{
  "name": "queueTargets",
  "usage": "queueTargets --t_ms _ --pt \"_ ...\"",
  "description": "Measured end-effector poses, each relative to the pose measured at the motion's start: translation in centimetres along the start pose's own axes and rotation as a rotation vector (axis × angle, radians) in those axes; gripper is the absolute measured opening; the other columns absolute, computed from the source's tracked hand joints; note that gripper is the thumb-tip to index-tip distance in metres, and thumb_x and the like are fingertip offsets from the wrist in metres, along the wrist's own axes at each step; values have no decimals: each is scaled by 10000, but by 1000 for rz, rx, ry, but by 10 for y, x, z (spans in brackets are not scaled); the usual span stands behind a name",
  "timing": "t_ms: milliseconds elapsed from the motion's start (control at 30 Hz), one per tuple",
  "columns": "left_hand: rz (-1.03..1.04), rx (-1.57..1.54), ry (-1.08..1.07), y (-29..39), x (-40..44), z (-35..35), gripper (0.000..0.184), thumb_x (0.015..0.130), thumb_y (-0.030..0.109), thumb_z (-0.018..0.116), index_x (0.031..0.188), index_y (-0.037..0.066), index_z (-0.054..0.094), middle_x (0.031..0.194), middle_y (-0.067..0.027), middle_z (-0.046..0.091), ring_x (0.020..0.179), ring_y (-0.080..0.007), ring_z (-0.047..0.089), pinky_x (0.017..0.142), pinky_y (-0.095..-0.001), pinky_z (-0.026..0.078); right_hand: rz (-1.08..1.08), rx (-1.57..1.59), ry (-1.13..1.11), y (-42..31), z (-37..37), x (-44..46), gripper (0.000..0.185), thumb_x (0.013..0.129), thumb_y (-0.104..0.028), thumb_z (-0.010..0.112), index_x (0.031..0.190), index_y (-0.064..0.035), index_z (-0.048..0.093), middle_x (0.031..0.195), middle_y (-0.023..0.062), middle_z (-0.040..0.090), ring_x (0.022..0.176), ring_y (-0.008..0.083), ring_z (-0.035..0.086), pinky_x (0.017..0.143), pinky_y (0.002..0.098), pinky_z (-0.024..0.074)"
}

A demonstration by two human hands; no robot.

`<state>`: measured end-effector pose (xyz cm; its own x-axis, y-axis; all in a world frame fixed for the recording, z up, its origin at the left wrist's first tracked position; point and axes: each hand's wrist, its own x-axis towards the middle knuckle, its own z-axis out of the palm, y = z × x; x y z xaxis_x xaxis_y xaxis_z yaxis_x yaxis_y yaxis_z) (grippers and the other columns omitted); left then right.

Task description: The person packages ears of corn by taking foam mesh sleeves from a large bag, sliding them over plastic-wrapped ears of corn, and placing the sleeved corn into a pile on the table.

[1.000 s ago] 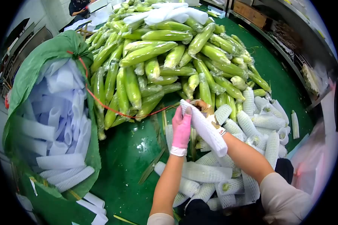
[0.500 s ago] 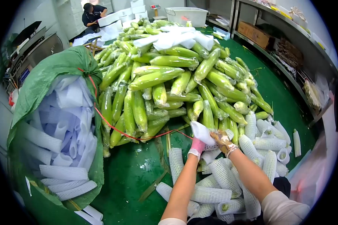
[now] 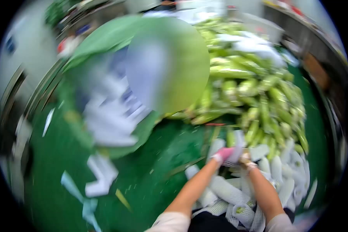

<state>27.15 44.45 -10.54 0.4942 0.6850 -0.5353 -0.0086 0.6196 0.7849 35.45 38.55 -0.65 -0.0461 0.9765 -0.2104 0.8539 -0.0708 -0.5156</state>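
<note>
My left hand (image 3: 225, 154), in a pink glove, is closed round a white foam net sleeve (image 3: 239, 142) that stands upright, low in the view right of centre. Against the sleeve's right side is my right hand (image 3: 245, 157), in a stained glove; motion smears its fingers. Whether anything sits inside the sleeve cannot be made out. Green plastic-wrapped cobs (image 3: 276, 100) are heaped beyond my hands. Below and around my forearms lie several foam-sleeved cobs (image 3: 228, 189).
A green sack (image 3: 143, 141) of white foam sleeves (image 3: 108, 116) stands at the left, partly blurred. White and pale blue scraps (image 3: 100, 176) lie on the green floor (image 3: 143, 189). Shelving (image 3: 313, 34) runs along the right, and a white tub (image 3: 265, 25) is at the back.
The view has swung left, so the sack and heap appear further right. My hands stay together at the foam sleeve, which now stands more upright than before.
</note>
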Motion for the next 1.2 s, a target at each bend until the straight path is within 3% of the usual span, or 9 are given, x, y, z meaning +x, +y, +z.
queueTargets --t_ms 33,133,167,267,433,500,600,800,1200 --pt "96 164 119 13 -27 13 438 822 434 589 921 24 706 925 -136 688 818 -207 649 723 -377 507 -42 12 10 -9 -1 -1 446 810 -419 610 932 9 621 839 169 649 748 286 622 659 387 481" --pt "187 777 483 -53 108 42 477 825 469 538 928 33 703 982 -197 674 958 -293 651 838 -439 490 -130 111 -30 -36 7 -2 447 810 -413 616 959 9 607 867 166 641 776 283 613 683 384 473" --pt "64 566 523 -1 -2 39 433 875 389 461 943 27 690 1047 -209 651 961 -330 648 776 -459 508 -145 139 -64 -42 13 -2 448 810 -410 618 968 9 603 876 165 639 785 282 610 691 383 470" --pt "136 651 661 -56 13 32 451 856 410 507 989 14 678 1078 -205 645 1016 -343 627 843 -455 492 -150 175 -162 -49 30 -11 453 811 -403 624 995 9 588 903 162 632 814 279 601 715 381 462" --pt "18 194 450 -6 -25 28 542 819 435 591 1061 -49 625 1009 -251 648 949 -374 638 808 -422 496 -106 198 -268 -47 45 -15 466 812 -392 634 1040 8 565 948 157 620 860 274 586 754 376 449" --pt "59 -223 498 -8 -19 37 552 820 406 584 1135 -47 576 1000 -236 651 952 -374 628 816 -407 493 -86 208 -309 -45 51 -13 473 812 -387 639 1058 8 555 966 155 615 879 272 581 770 374 444" --pt "175 -595 99 41 -91 27 582 821 433 541 1190 -17 530 1002 -212 643 1001 -345 593 865 -369 470 -53 239 -347 -41 57 -10 485 813 -381 645 1084 8 541 993 152 608 907 269 572 794 372 436" --pt "201 -653 81 64 -149 25 486 836 391 534 1110 -11 548 934 -181 629 924 -308 582 809 -358 466 -4 261 -403 -33 53 3 516 814 -367 657 1138 7 513 1048 145 593 963 262 554 841 366 420" --pt "190 -633 209 29 -212 18 321 865 305 521 952 3 585 797 -118 602 769 -235 559 695 -335 458 73 317 -437 -15 46 11 596 816 -339 682 1246 6 456 1157 133 564 1075 250 519 936 355 388"
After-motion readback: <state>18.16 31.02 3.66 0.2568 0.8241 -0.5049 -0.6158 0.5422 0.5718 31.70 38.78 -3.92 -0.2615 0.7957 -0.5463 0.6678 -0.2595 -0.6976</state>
